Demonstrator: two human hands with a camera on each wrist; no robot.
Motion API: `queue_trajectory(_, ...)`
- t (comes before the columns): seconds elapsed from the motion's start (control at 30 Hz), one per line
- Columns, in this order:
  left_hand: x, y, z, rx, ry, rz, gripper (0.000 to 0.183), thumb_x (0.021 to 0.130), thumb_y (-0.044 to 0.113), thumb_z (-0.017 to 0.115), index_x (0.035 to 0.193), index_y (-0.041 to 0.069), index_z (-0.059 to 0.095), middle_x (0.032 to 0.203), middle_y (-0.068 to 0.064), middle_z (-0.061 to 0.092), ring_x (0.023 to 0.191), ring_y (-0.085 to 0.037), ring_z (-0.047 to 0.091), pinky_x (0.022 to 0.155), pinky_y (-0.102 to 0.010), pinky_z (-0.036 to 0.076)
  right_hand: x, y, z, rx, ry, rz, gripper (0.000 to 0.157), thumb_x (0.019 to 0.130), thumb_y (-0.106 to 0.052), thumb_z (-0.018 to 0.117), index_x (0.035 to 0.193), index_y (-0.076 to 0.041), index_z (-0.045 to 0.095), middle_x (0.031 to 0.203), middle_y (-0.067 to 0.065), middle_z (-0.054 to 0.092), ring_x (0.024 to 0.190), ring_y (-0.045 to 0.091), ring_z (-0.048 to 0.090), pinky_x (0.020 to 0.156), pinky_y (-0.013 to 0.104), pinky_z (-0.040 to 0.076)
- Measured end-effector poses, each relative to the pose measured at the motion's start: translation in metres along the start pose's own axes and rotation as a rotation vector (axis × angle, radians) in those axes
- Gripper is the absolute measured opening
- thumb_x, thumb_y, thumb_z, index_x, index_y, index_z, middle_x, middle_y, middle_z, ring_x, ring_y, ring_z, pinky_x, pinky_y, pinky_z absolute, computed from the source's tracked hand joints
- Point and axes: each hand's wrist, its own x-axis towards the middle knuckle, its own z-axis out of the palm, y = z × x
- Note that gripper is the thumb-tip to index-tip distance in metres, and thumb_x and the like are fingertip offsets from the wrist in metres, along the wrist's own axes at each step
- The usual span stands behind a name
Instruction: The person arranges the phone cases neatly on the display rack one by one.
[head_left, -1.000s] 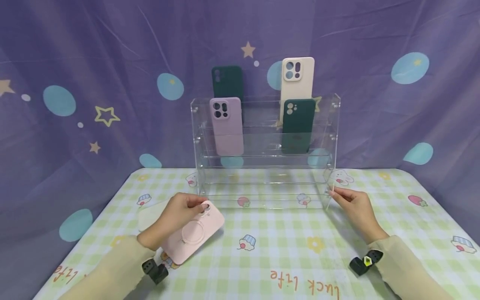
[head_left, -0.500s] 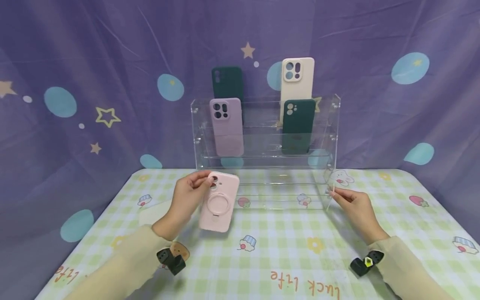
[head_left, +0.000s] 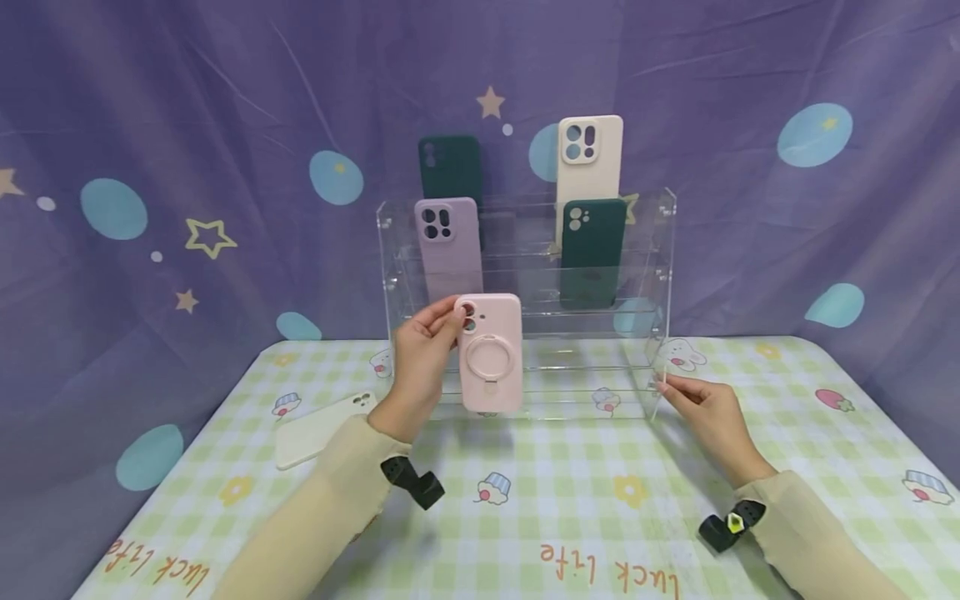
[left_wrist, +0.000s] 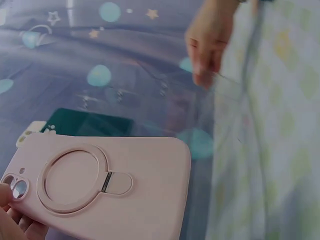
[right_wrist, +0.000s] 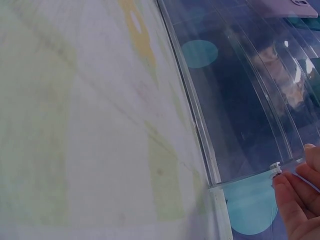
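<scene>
My left hand (head_left: 422,367) pinches a pink phone case (head_left: 506,333) by its camera corner, thumb at the lens holes. The case hangs upright in front of the clear acrylic stand (head_left: 555,354), its ring facing me; in the left wrist view the pink case (left_wrist: 150,175) fills the lower left. My right hand (head_left: 705,412) pinches the stand's right side panel low down, also seen in the right wrist view, where the hand (right_wrist: 300,200) is at a metal screw (right_wrist: 275,169). On the stand are a lilac case (head_left: 453,258), dark green cases (head_left: 592,250) and a cream case (head_left: 600,175).
A white phone case (head_left: 315,432) lies flat on the checked tablecloth (head_left: 555,508), left of the stand and beside my left forearm. A purple printed curtain (head_left: 225,108) hangs behind the table. Black wrist cameras (head_left: 412,482) are strapped over both sleeves.
My left hand has lifted the pink case up and to the right, turning it from slanted to upright before the stand. The white case is now more exposed. My right hand has stayed put.
</scene>
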Motion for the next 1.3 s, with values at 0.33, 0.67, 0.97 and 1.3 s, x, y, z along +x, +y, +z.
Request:
queue_trajectory(0.33,0.017,0.008,0.052,-0.162,-0.008,0.036,0.026,0.088,-0.002,0.062,0.113,-0.009,0.063,0.091,-0.005,0.072,0.074,-0.005,0.065,0.064,-0.018,0.052,0.002,0.0,0.002,0.01,0.0,0.0,0.043,0.093,-0.031,0.06,0.118,0.004,0.063,0.114,0.019,0.064,0.083,-0.015,0.056,0.07,0.008,0.048)
queue_trajectory(0.67,0.031,0.02,0.094,-0.197,0.009,0.002,0.026,0.087,0.005,0.066,0.112,-0.002,0.066,0.106,-0.015,0.069,0.08,-0.007,0.066,0.071,-0.02,0.053,0.001,-0.002,0.001,-0.007,0.005,0.001,0.043,0.093,-0.031,0.06,0.119,0.003,0.063,0.111,0.018,0.065,0.084,-0.016,0.055,0.071,0.006,0.046)
queue_trajectory(0.97,0.045,0.027,0.128,-0.231,0.002,0.077,0.025,0.086,0.005,0.068,0.109,-0.003,0.067,0.103,-0.014,0.07,0.084,-0.008,0.067,0.075,-0.021,0.054,0.001,-0.001,0.001,-0.004,0.006,0.013,0.043,0.093,-0.031,0.06,0.119,0.003,0.062,0.112,0.018,0.065,0.084,-0.016,0.054,0.072,0.006,0.046)
queue_trajectory(1.3,0.04,0.006,0.145,-0.206,0.009,0.087,0.024,0.085,0.005,0.069,0.108,-0.001,0.069,0.104,-0.013,0.07,0.092,-0.016,0.068,0.08,-0.026,0.055,0.002,-0.001,0.001,-0.011,0.001,0.026,0.045,0.093,-0.033,0.06,0.12,0.002,0.062,0.112,0.018,0.065,0.084,-0.016,0.054,0.072,0.005,0.045)
